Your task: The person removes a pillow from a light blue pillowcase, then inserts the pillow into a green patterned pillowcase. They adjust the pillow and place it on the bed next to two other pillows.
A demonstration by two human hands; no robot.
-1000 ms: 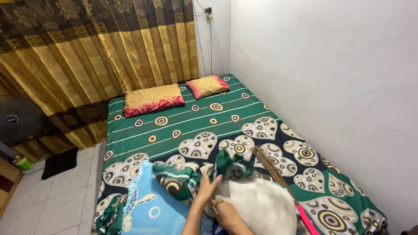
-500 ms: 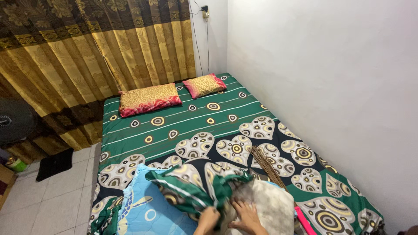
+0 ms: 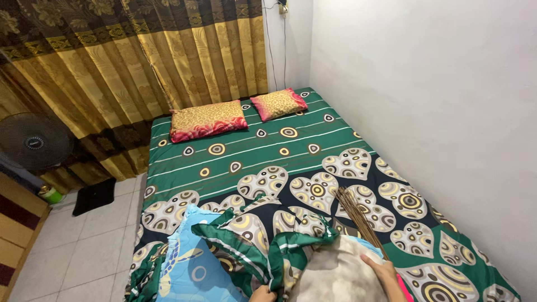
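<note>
Now | pillowcase (image 3: pixel 251 246): green, heart-patterned, bunched | pillow (image 3: pixel 335 277): off-white, half-covered

My bed (image 3: pixel 291 151) in its green patterned sheet carries two gold-and-red pillows (image 3: pixel 208 119) at the head, a stick broom (image 3: pixel 358 215), a blue blanket (image 3: pixel 190 268) and a bare pillow (image 3: pixel 335 277) near me

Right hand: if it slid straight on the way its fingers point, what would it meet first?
The right hand rests on the pale pillow, fingers pointing up-left. It would probably meet the green pillowcase edge bunched there first; depth unclear.
</note>
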